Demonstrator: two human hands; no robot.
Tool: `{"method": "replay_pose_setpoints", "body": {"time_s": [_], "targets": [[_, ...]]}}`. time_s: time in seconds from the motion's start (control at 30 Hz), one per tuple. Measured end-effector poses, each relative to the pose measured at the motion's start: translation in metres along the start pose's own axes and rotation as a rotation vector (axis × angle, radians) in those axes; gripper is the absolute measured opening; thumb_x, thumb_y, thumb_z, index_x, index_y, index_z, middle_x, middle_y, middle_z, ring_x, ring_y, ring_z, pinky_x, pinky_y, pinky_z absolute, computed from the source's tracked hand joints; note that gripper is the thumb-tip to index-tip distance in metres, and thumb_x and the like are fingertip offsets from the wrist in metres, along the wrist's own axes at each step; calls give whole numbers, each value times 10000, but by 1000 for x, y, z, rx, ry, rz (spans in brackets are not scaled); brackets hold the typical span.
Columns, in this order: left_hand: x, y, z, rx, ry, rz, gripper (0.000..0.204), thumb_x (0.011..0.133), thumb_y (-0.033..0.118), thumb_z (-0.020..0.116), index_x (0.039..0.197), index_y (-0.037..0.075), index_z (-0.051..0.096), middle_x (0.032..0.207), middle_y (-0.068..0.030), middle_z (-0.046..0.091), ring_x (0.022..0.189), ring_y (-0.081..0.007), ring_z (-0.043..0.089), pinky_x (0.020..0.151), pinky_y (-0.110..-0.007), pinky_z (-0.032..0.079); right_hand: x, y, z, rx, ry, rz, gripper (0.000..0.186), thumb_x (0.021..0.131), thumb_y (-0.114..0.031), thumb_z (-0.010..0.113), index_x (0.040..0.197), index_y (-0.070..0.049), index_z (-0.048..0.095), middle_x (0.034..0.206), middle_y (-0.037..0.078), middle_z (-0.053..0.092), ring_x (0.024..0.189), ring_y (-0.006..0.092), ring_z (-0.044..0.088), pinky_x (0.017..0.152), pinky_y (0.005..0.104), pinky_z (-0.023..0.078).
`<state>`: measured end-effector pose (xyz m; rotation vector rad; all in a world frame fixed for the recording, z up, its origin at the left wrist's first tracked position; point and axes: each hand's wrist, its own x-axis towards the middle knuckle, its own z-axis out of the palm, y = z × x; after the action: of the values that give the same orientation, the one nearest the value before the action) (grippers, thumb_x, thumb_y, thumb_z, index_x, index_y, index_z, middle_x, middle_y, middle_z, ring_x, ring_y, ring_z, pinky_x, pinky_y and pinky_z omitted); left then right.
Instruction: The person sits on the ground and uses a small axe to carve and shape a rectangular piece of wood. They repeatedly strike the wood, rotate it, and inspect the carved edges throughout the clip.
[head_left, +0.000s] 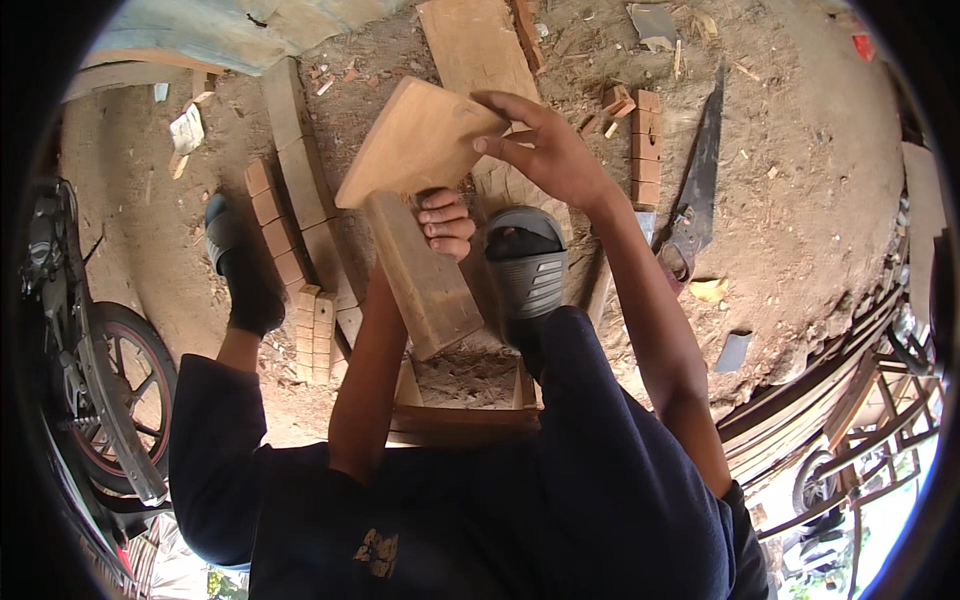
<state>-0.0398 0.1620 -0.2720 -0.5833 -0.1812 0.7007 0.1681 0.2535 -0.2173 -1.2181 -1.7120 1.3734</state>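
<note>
My left hand (447, 222) is closed round a thick wooden block (425, 285), its fingers curling over the block's right edge. Against the block's upper end rests a smooth, pale wooden board (415, 140), tilted up to the right. Whether the two pieces are fixed together, I cannot tell. My right hand (545, 150) grips the board's right edge, thumb and forefinger apart along it. Below the block, between my legs, stands a low wooden frame (465, 415).
A handsaw (698, 170) lies on the dirt floor at right, near a row of small wooden blocks (646, 150). Long planks (300, 170) and more blocks (275, 225) lie at left. Another plank (480, 50) lies ahead. A motorcycle (110, 380) stands at far left.
</note>
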Motion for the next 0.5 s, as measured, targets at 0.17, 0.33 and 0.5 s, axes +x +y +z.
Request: {"method": "replay_pose_setpoints", "body": {"time_s": [0.17,0.33,0.5], "targets": [[-29,-1,-28,35,94,-5,260,993,268,526,1111,37,526,866,-49,549,772,-189,525,755,-360,502,-2,7,11,125,-104,285,306,936,-193,711,1149,24,684,905,80,704,771,129,687,708,277,564],[-48,-15,-12,649,301,195,641,971,505,523,1302,-42,487,1074,-164,647,834,-259,656,847,-511,566,-30,45,9,255,-6,407,377,950,-159,677,1225,94,628,940,115,702,728,144,687,648,258,586],[-41,17,1,1418,1032,304,568,953,413,539,1324,-18,536,1287,-217,591,1099,-288,643,907,-492,530,-43,53,6,485,194,562,312,944,-164,644,1122,90,684,943,137,721,713,176,708,646,292,575]]}}
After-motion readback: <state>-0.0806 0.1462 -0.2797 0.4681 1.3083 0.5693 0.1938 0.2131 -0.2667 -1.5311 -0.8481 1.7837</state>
